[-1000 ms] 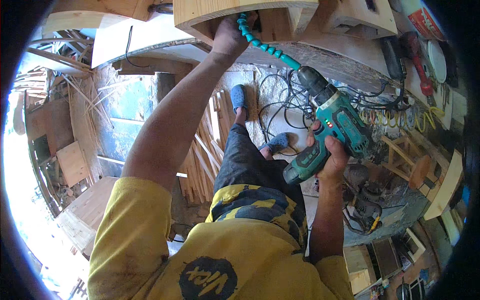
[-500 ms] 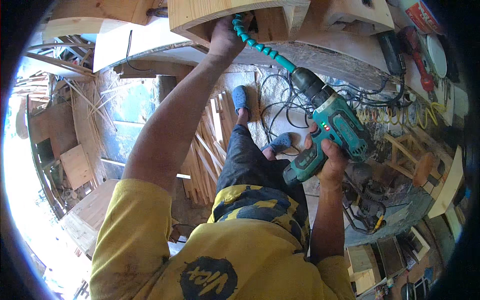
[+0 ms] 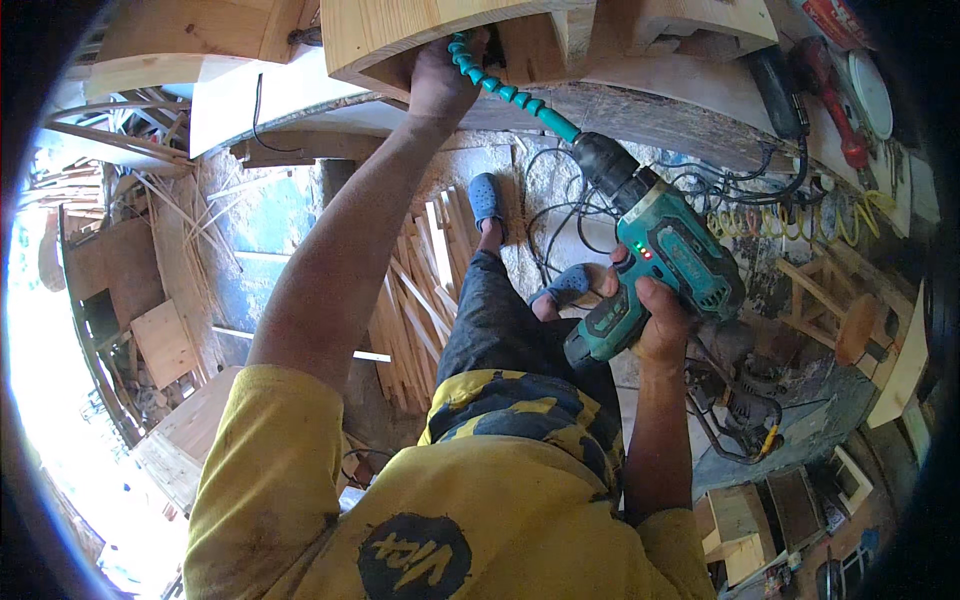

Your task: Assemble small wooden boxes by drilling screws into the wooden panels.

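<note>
Setting: cluttered workshop, wood slats (image 3: pixel 415 290) on floor, centre frame.
Left hand (image 3: pixel 440 75): top centre, fingers wrapped around flexible teal shaft (image 3: pixel 510 92) under wooden piece (image 3: pixel 400 35).
Right hand (image 3: pixel 655 320): right of centre, fingers curled tight on teal drill (image 3: pixel 665 255) grip.

The workshop floor (image 3: pixel 560 190) was rough grey concrete, stained and dusty, with black cables (image 3: pixel 560 215) looped across it. A heap of thin pale wooden slats (image 3: pixel 420 290) lay on the floor near its middle. Toward the left edge, strong daylight washed out the scene, where flat plywood offcuts (image 3: pixel 165 340) and bundles of thin sticks (image 3: pixel 150 200) were scattered. A coiled yellow hose (image 3: pixel 790 220) lay near the right edge, just beside a small unpainted wooden stool frame (image 3: pixel 830 300). Pale wooden boxes (image 3: pixel 740 515) stood in the lower right corner.
</note>
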Available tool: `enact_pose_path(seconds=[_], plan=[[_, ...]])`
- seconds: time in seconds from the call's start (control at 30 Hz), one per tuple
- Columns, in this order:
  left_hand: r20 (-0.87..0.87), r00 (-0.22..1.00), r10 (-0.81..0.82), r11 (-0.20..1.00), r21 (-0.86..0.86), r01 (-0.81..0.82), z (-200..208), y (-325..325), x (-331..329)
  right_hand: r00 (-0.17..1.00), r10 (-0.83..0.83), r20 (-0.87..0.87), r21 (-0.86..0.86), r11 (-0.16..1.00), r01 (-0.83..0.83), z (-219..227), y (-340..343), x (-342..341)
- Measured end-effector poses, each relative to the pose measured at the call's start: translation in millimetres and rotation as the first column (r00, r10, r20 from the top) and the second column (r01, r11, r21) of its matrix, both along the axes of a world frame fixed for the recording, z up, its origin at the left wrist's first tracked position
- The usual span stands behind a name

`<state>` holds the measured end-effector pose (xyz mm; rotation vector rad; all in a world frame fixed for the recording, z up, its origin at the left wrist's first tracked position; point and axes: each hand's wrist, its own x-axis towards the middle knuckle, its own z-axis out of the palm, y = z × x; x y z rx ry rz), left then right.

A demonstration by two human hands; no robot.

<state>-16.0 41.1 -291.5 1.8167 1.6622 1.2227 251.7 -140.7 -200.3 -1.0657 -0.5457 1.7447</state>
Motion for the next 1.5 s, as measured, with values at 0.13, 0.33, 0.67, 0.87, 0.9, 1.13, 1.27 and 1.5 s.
enact_pose_path(seconds=[0.13, 0.33, 0.67, 0.87, 0.9, 1.13, 1.27, 1.5], plan=[[-0.007, 1.000, 0.026, 0.997, -0.076, -0.026, 14.6, -2.4, 8.7, 1.000, -0.013, -0.028, -0.021, 1.000, 0.012, -6.3, -1.5, 2.8], [0.076, 0.997, 0.027, 1.000, 0.010, -0.027, 15.3, -4.2, 10.4, 1.000, -0.029, 0.010, -0.009, 1.000, 0.029, 0.3, -1.3, 1.8], [-0.049, 0.997, 0.068, 0.996, -0.046, -0.070, 9.5, -6.4, 6.8, 0.996, -0.061, -0.066, 0.004, 0.998, 0.061, -1.3, -2.6, 1.5], [-0.111, 0.990, 0.084, 0.989, -0.115, -0.097, 20.0, -6.1, 12.2, 0.997, -0.070, 0.030, -0.004, 0.998, 0.070, 3.8, -1.3, -0.9], [-0.033, 0.995, 0.098, 0.989, -0.104, -0.101, 20.3, -6.9, 12.9, 0.997, -0.079, 0.018, 0.023, 0.997, 0.079, 3.2, -1.7, -0.7], [-0.076, 0.993, 0.094, 0.989, -0.104, -0.101, 11.7, -5.9, 8.9, 0.994, -0.106, -0.029, -0.011, 0.994, 0.106, -7.5, -10.8, -1.1], [0.028, 0.995, 0.100, 0.993, -0.069, -0.098, 6.6, -5.4, 10.7, 0.993, -0.094, -0.067, 0.021, 0.995, 0.095, -6.6, -9.1, -2.0], [-0.210, 0.975, -0.080, 0.995, -0.078, 0.064, 1.7, 1.9, 1.5, 0.988, -0.099, -0.114, 0.024, 0.994, 0.103, -0.3, -5.0, -0.6]])
